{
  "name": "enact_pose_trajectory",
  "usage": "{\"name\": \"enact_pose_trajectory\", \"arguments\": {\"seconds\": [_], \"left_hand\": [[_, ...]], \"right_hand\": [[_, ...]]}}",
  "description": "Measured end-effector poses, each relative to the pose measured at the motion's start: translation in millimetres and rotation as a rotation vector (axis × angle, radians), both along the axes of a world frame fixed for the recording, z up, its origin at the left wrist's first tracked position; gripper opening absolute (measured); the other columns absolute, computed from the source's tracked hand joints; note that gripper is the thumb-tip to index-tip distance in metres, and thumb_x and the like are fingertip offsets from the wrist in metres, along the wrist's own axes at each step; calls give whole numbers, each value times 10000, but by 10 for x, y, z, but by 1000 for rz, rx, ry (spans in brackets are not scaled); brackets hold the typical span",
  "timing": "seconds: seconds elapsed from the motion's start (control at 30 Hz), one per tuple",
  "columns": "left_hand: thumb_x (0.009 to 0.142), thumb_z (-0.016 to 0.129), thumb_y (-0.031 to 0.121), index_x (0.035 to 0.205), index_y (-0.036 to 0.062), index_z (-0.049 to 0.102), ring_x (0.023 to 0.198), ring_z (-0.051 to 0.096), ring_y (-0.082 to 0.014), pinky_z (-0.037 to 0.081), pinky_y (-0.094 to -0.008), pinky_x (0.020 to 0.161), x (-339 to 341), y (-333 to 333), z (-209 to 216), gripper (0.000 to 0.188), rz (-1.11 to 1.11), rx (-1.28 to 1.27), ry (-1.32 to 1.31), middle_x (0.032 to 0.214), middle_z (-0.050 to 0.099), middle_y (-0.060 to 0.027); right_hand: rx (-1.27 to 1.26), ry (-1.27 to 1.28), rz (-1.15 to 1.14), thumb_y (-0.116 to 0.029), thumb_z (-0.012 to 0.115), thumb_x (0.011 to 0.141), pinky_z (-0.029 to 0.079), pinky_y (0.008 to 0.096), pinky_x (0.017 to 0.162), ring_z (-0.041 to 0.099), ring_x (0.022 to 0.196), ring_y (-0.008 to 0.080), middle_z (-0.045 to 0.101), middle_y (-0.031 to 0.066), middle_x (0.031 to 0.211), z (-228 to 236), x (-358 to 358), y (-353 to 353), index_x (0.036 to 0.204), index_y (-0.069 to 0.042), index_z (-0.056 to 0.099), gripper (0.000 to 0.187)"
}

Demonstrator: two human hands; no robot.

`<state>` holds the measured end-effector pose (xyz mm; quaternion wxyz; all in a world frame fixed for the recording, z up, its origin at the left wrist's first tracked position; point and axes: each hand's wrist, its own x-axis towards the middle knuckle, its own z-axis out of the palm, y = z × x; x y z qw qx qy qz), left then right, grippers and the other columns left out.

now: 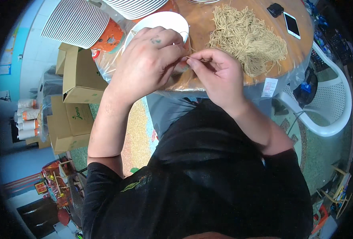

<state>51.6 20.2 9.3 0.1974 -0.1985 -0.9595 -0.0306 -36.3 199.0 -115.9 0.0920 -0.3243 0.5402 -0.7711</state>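
Note:
My left hand [144, 59] is closed, curled over the near side of a white paper bucket [170, 20] at the table's near edge. A thin tan string [189, 57] runs between its fingertips and my right hand [220, 71]. The right thumb and index finger pinch that string beside the bucket, with the other fingers loosely bent. Much of the bucket's wall and the left thumb are hidden behind the left hand. Right of the bucket lies a tangled heap of tan string [248, 42] on the round wooden table [202, 22], which has clear plastic over its edge.
Nested stacks of white paper buckets [76, 20] stand at the far left. A white phone [291, 25] and a small black object [275, 9] lie far right. Open cardboard boxes [82, 73] are left of the table; a white plastic chair [328, 99] stands at right.

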Motion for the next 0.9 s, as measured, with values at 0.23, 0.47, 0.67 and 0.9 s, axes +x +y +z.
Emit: {"name": "enact_pose_trajectory", "arguments": {"seconds": [0.23,0.47,0.67,0.9], "left_hand": [[993,788,47,1172,12,790,1078,747,-319,583,-427,967,-103,-130,-122,182,-20,352,-63,1182,760,-128],[1119,713,126,1318,-20,759,979,791,-167,646,-326,884,-130,-291,-253,252,276,722,-320,1120,828,-110],[1155,690,141,1363,-32,750,1022,765,-118,655,-304,896,-150,-268,-172,277,323,806,-521,1149,811,-76],[1158,692,143,1343,-41,765,939,750,-101,641,-306,854,-153,-193,-129,271,377,906,-629,1019,810,-53]], "right_hand": [[-88,-104,44,0,798,1036,588,235,728,727,841,52,780,16,961,22,-5,-62,1044,17,759,44],[63,-136,8,-29,784,1044,570,226,716,698,801,35,765,-4,910,-64,-7,-136,1042,13,753,52],[52,-137,-11,-47,791,1048,575,232,707,705,795,38,769,-7,905,-58,-21,-159,1047,12,757,68],[93,-107,-40,-59,793,1049,581,240,694,723,788,50,784,10,897,-25,-25,-163,1045,11,769,74]]}}
